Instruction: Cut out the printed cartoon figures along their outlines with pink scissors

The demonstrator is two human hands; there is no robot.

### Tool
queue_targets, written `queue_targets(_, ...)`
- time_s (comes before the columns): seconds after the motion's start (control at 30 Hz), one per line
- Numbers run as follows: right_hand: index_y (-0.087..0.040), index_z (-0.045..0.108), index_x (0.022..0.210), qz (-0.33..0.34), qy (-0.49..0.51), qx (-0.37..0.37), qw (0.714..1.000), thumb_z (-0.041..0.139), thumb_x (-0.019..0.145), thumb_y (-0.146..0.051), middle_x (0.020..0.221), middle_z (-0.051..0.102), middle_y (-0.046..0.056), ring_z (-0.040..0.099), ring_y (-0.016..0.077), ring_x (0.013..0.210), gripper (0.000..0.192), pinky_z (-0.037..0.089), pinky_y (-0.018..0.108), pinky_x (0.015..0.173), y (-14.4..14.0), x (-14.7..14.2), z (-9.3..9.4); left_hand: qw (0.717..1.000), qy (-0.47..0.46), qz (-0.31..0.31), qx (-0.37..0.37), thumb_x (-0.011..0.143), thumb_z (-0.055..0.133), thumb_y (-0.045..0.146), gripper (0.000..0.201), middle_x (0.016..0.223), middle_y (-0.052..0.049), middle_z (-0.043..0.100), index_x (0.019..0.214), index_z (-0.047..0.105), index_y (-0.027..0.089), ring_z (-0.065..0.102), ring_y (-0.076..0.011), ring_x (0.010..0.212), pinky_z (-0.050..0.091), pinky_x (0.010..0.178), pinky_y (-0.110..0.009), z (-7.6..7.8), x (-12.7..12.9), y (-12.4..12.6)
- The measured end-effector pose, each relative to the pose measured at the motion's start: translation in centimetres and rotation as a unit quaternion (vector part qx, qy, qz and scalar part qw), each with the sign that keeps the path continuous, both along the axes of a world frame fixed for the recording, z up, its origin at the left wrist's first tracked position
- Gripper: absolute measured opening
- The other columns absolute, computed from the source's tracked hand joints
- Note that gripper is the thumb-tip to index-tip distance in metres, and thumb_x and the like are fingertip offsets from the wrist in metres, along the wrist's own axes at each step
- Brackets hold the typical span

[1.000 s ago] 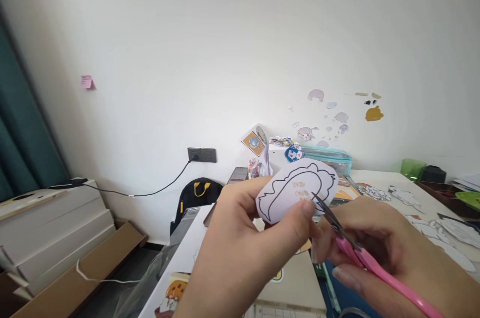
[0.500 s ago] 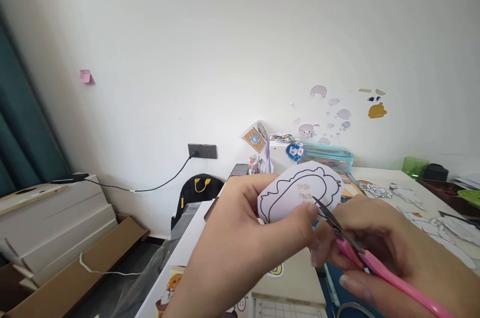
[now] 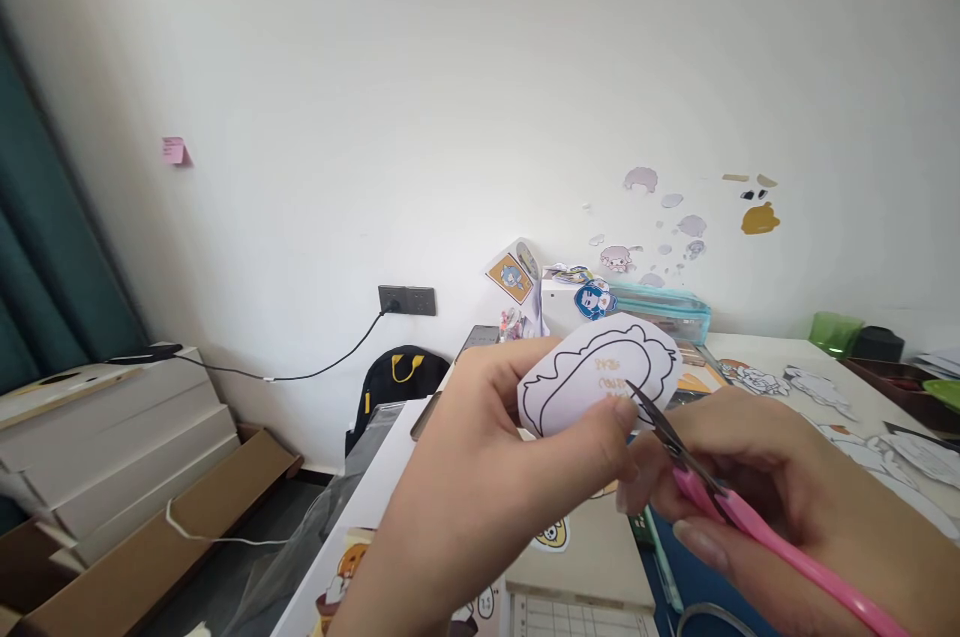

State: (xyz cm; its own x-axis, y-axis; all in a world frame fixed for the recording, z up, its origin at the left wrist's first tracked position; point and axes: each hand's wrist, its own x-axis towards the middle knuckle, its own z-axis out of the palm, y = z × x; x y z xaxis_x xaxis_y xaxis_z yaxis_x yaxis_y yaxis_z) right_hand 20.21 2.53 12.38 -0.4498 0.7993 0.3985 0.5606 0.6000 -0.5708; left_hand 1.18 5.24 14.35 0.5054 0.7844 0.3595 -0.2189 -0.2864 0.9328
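Note:
My left hand (image 3: 517, 457) pinches a white paper cutout (image 3: 562, 379) between thumb and fingers. The paper carries a black wavy outline around an oval, with small tan lettering inside. Pink-handled scissors (image 3: 720, 492) are gripped in my right hand (image 3: 787, 497). Their dark blades lie across the paper's lower right, beside my left thumb tip. How far the blades are parted is hard to see. My hands nearly meet under the paper's right end, and the left fingers behind the sheet are mostly hidden.
Below my hands lies a beige pad (image 3: 585, 557) with a sticker. Loose paper cutouts (image 3: 817, 392) spread over the desk's right side, near a green cup (image 3: 834, 332). A clear pencil case (image 3: 660, 312) sits against the wall. White boxes (image 3: 142, 437) are stacked left.
The paper has tilted slightly, its right end shifting left and up a little. The scissors stay at its lower right edge. The whole view has shifted slightly.

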Motion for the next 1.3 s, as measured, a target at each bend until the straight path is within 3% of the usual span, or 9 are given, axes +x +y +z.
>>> queue_targets(0.3, -0.030, 0.068, 0.076, -0.005, -0.019, 0.026, 0.999, 0.048, 0.075, -0.014, 0.071, 0.069, 0.004, 0.063, 0.0230, 0.064, 0.026, 0.041, 0.026, 0.040, 0.26, -0.06, 0.03, 1.000, 0.013, -0.012, 0.004, 0.087, 0.060, 0.015, 0.023, 0.062, 0.004, 0.063, 0.064, 0.061, 0.016, 0.056, -0.0062, 0.059, 0.041, 0.056, -0.014, 0.01, -0.17, 0.08)
queue_targets(0.53, -0.030, 0.070, 0.080, -0.002, 0.026, -0.011, 1.000, 0.051, 0.074, -0.010, 0.050, 0.050, -0.001, 0.065, 0.0230, 0.069, 0.028, 0.040, 0.021, 0.037, -0.03, -0.37, -0.08, 1.000, 0.015, -0.008, 0.018, 0.086, 0.058, 0.012, 0.024, 0.060, 0.003, 0.061, 0.062, 0.060, 0.015, 0.054, -0.0066, 0.057, 0.040, 0.054, -0.015, 0.10, -0.02, -0.09)
queue_targets(0.8, -0.029, 0.069, 0.076, -0.014, 0.015, -0.040, 0.999, 0.051, 0.075, -0.017, 0.051, 0.048, -0.001, 0.060, 0.0226, 0.066, 0.022, 0.039, 0.022, 0.038, -0.06, -0.62, 0.35, 0.999, 0.019, -0.020, 0.038, 0.087, 0.054, 0.009, 0.025, 0.060, 0.004, 0.056, 0.063, 0.059, 0.014, 0.050, -0.0048, 0.057, 0.037, 0.054, -0.013, 0.30, 0.05, 0.00)
queue_targets(1.1, -0.027, 0.068, 0.076, 0.007, 0.032, -0.054, 0.998, 0.052, 0.075, -0.012, 0.049, 0.048, -0.002, 0.059, 0.0221, 0.064, 0.022, 0.037, 0.023, 0.038, 0.58, -0.57, 0.11, 0.998, 0.039, -0.009, 0.057, 0.087, 0.052, 0.010, 0.025, 0.061, 0.003, 0.056, 0.063, 0.057, 0.014, 0.045, -0.0060, 0.058, 0.036, 0.054, -0.015, 0.48, 0.24, 0.37)
queue_targets(1.3, -0.026, 0.062, 0.070, 0.003, 0.074, -0.083, 0.994, 0.052, 0.071, -0.011, 0.050, 0.043, -0.005, 0.039, 0.0133, 0.043, 0.018, 0.030, 0.024, 0.037, 0.27, -0.79, 0.05, 0.998, 0.048, -0.006, 0.051, 0.089, 0.053, 0.014, 0.025, 0.062, 0.002, 0.058, 0.065, 0.059, 0.014, 0.047, -0.0072, 0.060, 0.037, 0.056, -0.016, 0.53, 0.37, 0.10)
